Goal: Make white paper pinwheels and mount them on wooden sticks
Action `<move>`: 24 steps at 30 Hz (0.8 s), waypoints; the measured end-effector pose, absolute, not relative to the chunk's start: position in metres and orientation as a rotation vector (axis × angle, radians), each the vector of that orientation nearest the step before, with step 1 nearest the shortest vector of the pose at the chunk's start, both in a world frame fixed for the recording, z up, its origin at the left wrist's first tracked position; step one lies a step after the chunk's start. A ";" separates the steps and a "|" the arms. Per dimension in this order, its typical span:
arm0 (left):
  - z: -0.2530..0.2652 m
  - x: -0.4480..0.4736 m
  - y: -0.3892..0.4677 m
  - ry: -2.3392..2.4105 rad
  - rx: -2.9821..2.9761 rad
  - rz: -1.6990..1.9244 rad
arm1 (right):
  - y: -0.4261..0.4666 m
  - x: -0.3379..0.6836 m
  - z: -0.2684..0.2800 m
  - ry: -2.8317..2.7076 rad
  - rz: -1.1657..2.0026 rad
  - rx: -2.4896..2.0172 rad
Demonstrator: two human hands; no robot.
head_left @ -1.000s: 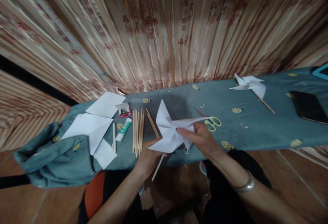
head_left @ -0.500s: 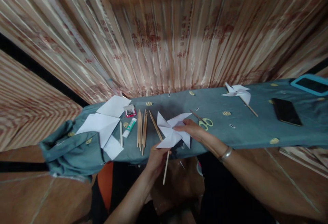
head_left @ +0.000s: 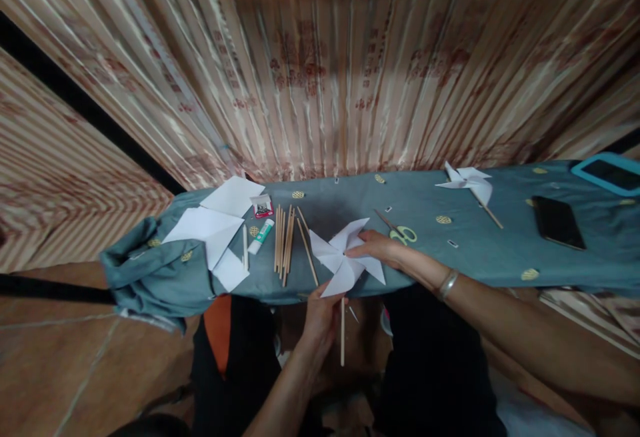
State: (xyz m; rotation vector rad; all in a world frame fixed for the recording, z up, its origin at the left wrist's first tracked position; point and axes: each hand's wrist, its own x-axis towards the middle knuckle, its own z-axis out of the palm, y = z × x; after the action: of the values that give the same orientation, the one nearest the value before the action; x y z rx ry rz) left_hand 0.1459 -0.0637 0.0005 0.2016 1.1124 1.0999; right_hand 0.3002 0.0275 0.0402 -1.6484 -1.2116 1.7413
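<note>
A white paper pinwheel (head_left: 345, 260) on a thin wooden stick (head_left: 343, 333) is held over the near edge of the table. My left hand (head_left: 320, 313) grips the stick just under the paper. My right hand (head_left: 380, 247), with a metal bangle at the wrist, pinches the pinwheel's upper right blade near the centre. Green-handled scissors (head_left: 407, 233) lie just beyond my right hand. A bundle of wooden sticks (head_left: 284, 243) lies on the cloth left of the pinwheel.
The table wears a grey-blue cloth (head_left: 500, 250). White paper sheets (head_left: 210, 230), a glue tube (head_left: 263, 235) and a small red box (head_left: 263, 207) lie at the left. A second pinwheel (head_left: 467, 180), a black phone (head_left: 557, 222) and a teal-cased tablet (head_left: 607, 173) are at the right. A striped curtain hangs behind.
The pinwheel has come down and nearer the table's front edge, and its stick has swung from slanted to upright. The view has drawn back, so everything looks smaller.
</note>
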 end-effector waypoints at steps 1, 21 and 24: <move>0.000 0.148 -0.064 1.111 0.187 1.101 | 0.027 0.302 0.041 -1.254 1.727 -1.673; -0.023 0.156 -0.076 1.089 0.117 1.045 | 0.031 0.307 0.022 -1.792 1.383 -1.914; -0.023 0.156 -0.075 1.081 0.136 1.044 | 0.033 0.308 0.021 -1.801 1.387 -1.881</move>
State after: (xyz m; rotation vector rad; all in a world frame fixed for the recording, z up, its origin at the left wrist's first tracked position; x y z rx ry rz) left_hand 0.1564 -0.0745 -0.0234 0.1359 1.0811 1.0437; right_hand 0.3082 0.0331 0.0206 -1.8809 -1.8008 1.3869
